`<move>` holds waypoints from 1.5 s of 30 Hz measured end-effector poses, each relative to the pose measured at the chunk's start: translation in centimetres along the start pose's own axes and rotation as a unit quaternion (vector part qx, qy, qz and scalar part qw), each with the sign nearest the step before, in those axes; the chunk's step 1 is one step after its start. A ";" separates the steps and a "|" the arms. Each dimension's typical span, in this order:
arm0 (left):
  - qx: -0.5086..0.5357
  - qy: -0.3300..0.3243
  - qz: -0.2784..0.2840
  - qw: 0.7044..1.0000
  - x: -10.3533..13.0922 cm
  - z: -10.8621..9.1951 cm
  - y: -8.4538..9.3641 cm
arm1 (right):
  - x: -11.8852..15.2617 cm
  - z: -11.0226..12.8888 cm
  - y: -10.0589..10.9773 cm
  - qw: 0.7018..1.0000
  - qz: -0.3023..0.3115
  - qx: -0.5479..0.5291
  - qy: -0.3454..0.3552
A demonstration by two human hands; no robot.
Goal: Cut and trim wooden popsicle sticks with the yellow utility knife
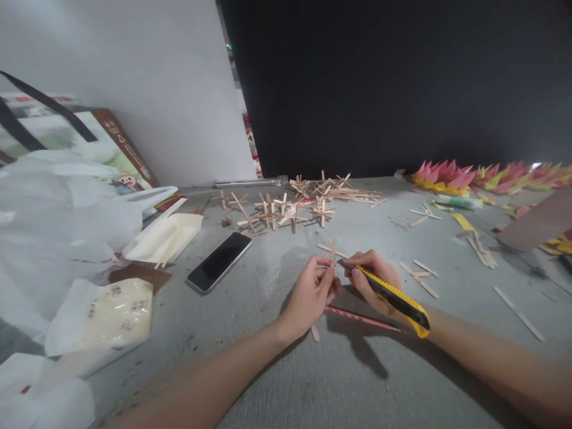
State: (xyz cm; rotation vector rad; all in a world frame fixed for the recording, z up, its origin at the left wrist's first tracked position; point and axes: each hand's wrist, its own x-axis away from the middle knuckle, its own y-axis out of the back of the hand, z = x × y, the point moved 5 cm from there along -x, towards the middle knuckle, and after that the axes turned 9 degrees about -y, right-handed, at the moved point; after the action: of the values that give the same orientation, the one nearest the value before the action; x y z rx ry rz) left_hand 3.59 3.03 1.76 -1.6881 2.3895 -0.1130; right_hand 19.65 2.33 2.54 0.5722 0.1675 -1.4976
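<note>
My left hand (313,289) pinches a wooden stick (333,250) upright between its fingertips near the middle of the table. Just to its right, my right hand (373,277) is wrapped round a yellow and black utility knife (397,299), whose tip points at the stick. Whether the blade touches the wood cannot be made out. Beneath the hands a red patterned pencil (364,318) lies on the grey table (277,381). One loose stick (331,250) lies behind my left hand, and the end of another (315,332) shows below it.
A pile of crossed sticks (322,210) lies at the back. A phone (220,262), an open paper box (172,238) and white plastic bags (67,220) are on the left. Loose sticks (519,313), pink and yellow paper petals (442,177) and a brownish cylinder (536,220) are right.
</note>
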 end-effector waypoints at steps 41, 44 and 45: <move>-0.138 -0.032 0.013 0.990 0.6 1.2 0.7 | -1.5 0.8 -1.3 0.976 0.019 0.212 0.048; -0.137 -0.029 0.024 0.990 0.6 1.2 0.6 | -1.6 0.6 -1.5 0.986 0.045 0.160 -0.006; -0.136 -0.028 0.027 0.990 0.5 1.2 0.6 | -1.6 0.4 -1.5 0.988 0.053 0.144 -0.027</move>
State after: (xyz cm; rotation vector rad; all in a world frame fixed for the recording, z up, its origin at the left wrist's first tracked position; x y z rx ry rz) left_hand 3.15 2.78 0.45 -1.7070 2.4996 0.2770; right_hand 17.93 3.64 3.20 0.7583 -0.1232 -1.4423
